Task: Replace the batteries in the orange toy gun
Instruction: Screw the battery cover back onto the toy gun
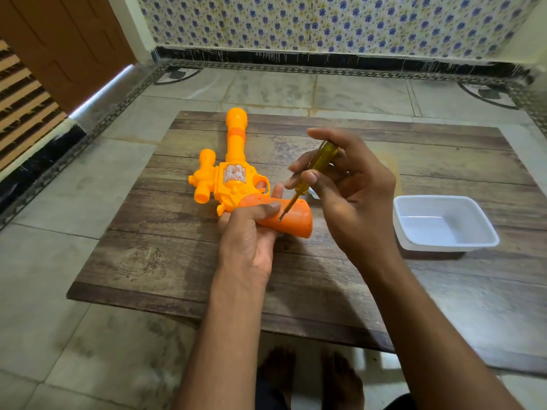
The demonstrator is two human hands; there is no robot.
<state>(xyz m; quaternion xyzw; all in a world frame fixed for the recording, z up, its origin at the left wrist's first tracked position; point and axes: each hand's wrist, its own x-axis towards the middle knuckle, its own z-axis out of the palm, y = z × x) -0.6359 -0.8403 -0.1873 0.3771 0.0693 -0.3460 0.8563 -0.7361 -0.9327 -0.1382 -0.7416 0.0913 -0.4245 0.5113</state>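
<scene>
A: Left hand (248, 232)?
B: Curled round the grip of the orange toy gun (233, 176), thumb laid flat across the darker orange grip panel, fingers hidden underneath.

A: Right hand (343, 184)?
B: Pinching a screwdriver (310, 176) by its yellow see-through handle, between thumb and first fingers; remaining fingers loosely bent behind the handle.

A: Tip of the screwdriver?
B: Down on a small screw hole (280, 219) in the grip panel, just beside the left thumb. Shaft tilted, handle leaning up and to the right of the gun.

A: Position of the gun?
B: Lying on its side on the wooden tabletop (183, 261), barrel pointing away toward the far edge, grip nearest and lifted slightly in the left hand. Scope-like piece on the gun's left side.

A: Anything else near the gun?
B: White plastic tray (444, 223) well to the right of the gun, on the same tabletop, apart from both hands. Something small and pale behind the right hand, mostly hidden, impossible to identify.

A: Beyond the gun?
B: Tiled floor (281, 90), then a wall (325, 22) with a blue flower pattern. Bare feet (310, 377) below the near edge of the tabletop.
</scene>
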